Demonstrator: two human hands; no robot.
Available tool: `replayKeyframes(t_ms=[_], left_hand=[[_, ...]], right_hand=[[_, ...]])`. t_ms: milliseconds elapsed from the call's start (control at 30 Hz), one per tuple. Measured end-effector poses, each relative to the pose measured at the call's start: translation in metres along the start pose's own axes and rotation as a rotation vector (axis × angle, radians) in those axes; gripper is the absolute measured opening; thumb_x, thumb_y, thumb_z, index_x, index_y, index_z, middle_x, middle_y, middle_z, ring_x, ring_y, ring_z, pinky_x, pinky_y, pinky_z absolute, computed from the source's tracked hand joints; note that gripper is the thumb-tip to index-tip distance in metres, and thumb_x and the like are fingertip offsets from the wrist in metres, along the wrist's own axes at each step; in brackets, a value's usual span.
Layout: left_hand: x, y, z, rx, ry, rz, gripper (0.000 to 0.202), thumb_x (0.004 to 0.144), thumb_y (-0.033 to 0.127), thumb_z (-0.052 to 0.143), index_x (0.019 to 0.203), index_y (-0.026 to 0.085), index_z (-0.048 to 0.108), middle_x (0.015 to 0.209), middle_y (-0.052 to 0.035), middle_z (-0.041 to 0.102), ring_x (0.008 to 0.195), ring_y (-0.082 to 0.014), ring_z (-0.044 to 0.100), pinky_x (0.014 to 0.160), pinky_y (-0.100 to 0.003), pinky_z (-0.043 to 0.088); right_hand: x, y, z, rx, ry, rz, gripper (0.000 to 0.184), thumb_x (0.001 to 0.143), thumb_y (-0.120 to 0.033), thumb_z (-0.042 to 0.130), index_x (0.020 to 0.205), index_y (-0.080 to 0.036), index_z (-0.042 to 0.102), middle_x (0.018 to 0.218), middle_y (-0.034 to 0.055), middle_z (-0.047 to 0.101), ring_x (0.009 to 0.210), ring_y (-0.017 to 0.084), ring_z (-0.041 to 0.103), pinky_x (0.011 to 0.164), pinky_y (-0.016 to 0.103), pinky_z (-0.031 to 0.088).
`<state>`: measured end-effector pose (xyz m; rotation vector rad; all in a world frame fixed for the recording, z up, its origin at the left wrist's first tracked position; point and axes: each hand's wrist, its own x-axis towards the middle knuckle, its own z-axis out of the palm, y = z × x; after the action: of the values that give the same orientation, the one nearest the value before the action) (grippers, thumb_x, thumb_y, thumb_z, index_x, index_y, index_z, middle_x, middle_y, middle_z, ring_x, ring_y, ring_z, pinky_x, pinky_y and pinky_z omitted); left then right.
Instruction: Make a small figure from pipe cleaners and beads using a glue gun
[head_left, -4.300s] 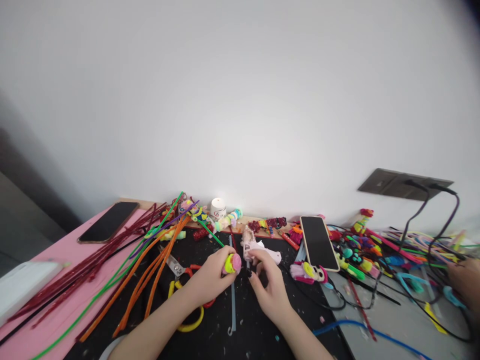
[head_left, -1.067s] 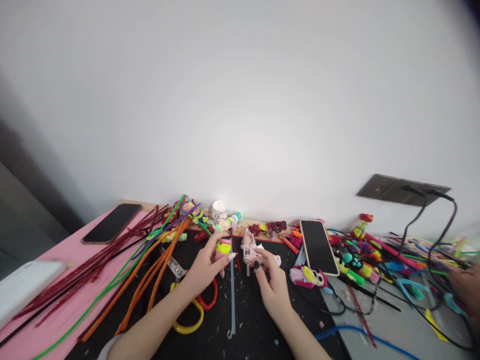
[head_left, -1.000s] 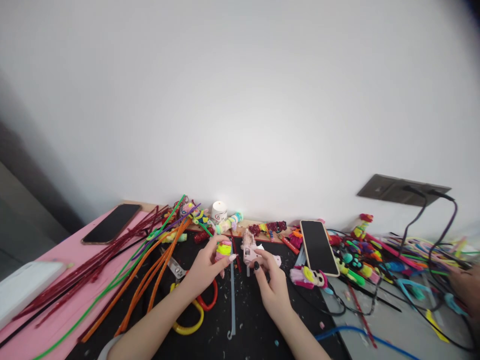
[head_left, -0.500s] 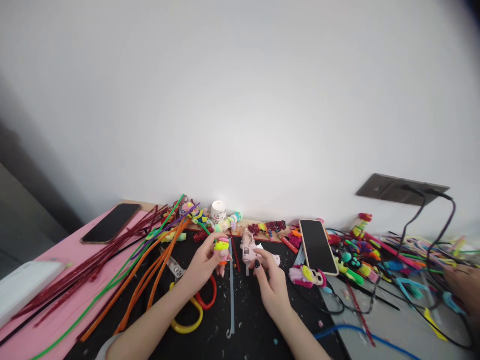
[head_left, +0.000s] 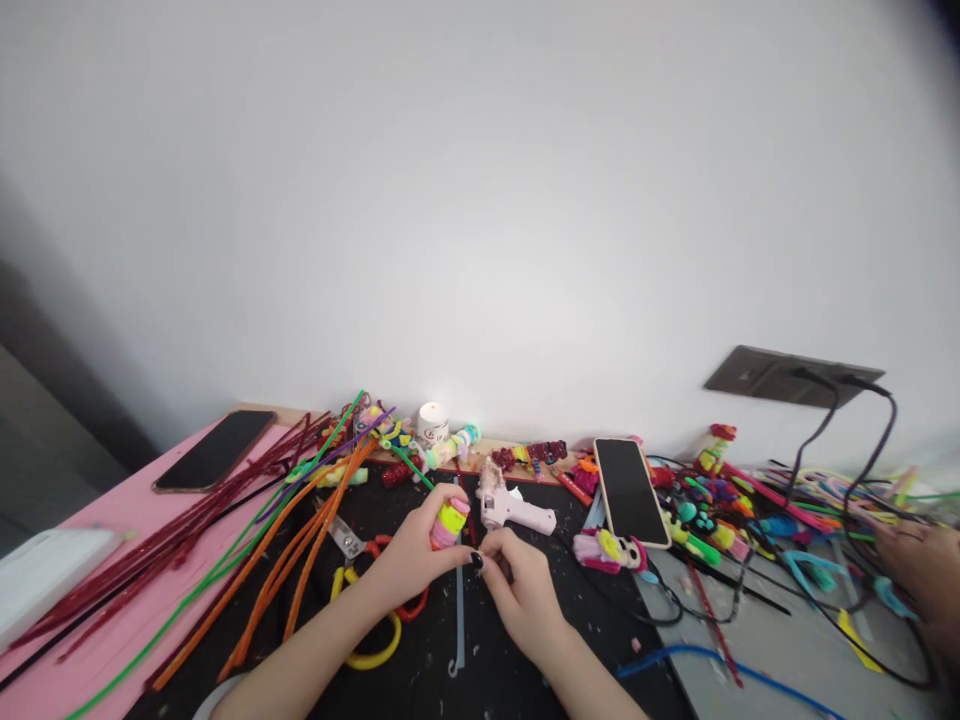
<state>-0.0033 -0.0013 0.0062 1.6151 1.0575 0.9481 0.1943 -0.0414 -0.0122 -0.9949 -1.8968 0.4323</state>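
Observation:
My left hand [head_left: 420,545] is wrapped round a small pink and yellow pipe-cleaner piece [head_left: 451,518]. My right hand [head_left: 521,590] has its thumb and index finger pinched together, touching the left fingertips just below that piece; whatever lies in the pinch is too small to make out. Just beyond the right hand, a pale pink glue gun [head_left: 525,514] lies on the black mat [head_left: 420,680]. A translucent glue stick [head_left: 460,625] is between my forearms. Partly under my left arm are scissors with red and yellow handles [head_left: 375,660].
Orange pipe cleaners [head_left: 281,570] and dark red ones [head_left: 172,540] spread at left beside a phone [head_left: 217,450]. A second phone [head_left: 632,493] and a pink pipe-cleaner doll [head_left: 609,550] lie right. A paper cup [head_left: 433,424] stands by the wall. Another person's hand [head_left: 919,565] is far right, among cables.
My right hand has left the glue gun and come left and down to meet my left hand. The left hand has turned the pipe-cleaner piece to a tilt and lowered slightly.

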Motion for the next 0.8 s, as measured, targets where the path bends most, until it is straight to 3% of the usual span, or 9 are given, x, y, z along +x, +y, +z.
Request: replayKeyframes(t_ms=[133, 367, 567, 667, 800], left_hand=[[0.0, 0.0, 0.0, 0.012, -0.037, -0.008, 0.047, 0.071, 0.029, 0.076, 0.113, 0.023, 0.057, 0.106, -0.0016, 0.065, 0.099, -0.0247, 0.059, 0.092, -0.036, 0.046], [-0.001, 0.002, 0.004, 0.0, -0.042, -0.027, 0.046, 0.072, 0.034, 0.08, 0.111, 0.024, 0.057, 0.103, 0.0, 0.061, 0.098, -0.024, 0.056, 0.092, -0.036, 0.044], [-0.001, 0.006, -0.001, -0.053, -0.002, 0.003, 0.046, 0.076, 0.037, 0.081, 0.112, 0.025, 0.055, 0.109, -0.0016, 0.061, 0.104, -0.0249, 0.059, 0.099, -0.037, 0.046], [-0.002, 0.005, -0.003, -0.089, 0.006, 0.023, 0.044, 0.083, 0.037, 0.075, 0.12, 0.024, 0.056, 0.11, -0.0027, 0.06, 0.102, -0.0239, 0.059, 0.098, -0.038, 0.047], [0.002, -0.01, -0.002, -0.234, 0.003, 0.01, 0.05, 0.086, 0.034, 0.071, 0.132, 0.024, 0.056, 0.11, -0.0027, 0.061, 0.096, -0.0212, 0.058, 0.093, -0.037, 0.048]], right_hand=[[0.001, -0.001, 0.003, -0.043, -0.012, -0.002, 0.03, 0.109, -0.02, 0.045, 0.08, -0.026, 0.049, 0.066, -0.0041, 0.058, 0.055, 0.015, 0.056, 0.054, 0.023, 0.041], [0.001, -0.002, 0.002, -0.086, 0.026, 0.006, 0.028, 0.108, -0.019, 0.04, 0.081, -0.028, 0.04, 0.062, -0.0069, 0.049, 0.049, 0.015, 0.048, 0.05, 0.024, 0.033], [0.002, 0.009, -0.007, -0.096, 0.166, 0.159, 0.036, 0.109, -0.028, 0.04, 0.074, -0.029, 0.037, 0.055, -0.0067, 0.045, 0.045, 0.015, 0.044, 0.047, 0.026, 0.031], [0.004, 0.011, -0.009, -0.09, 0.135, 0.174, 0.039, 0.106, -0.033, 0.05, 0.068, -0.027, 0.042, 0.056, -0.0054, 0.047, 0.047, 0.014, 0.046, 0.048, 0.025, 0.034], [0.005, 0.01, -0.007, -0.084, 0.078, 0.16, 0.035, 0.103, -0.035, 0.059, 0.07, -0.024, 0.062, 0.055, -0.0044, 0.053, 0.047, 0.014, 0.05, 0.048, 0.024, 0.041]])
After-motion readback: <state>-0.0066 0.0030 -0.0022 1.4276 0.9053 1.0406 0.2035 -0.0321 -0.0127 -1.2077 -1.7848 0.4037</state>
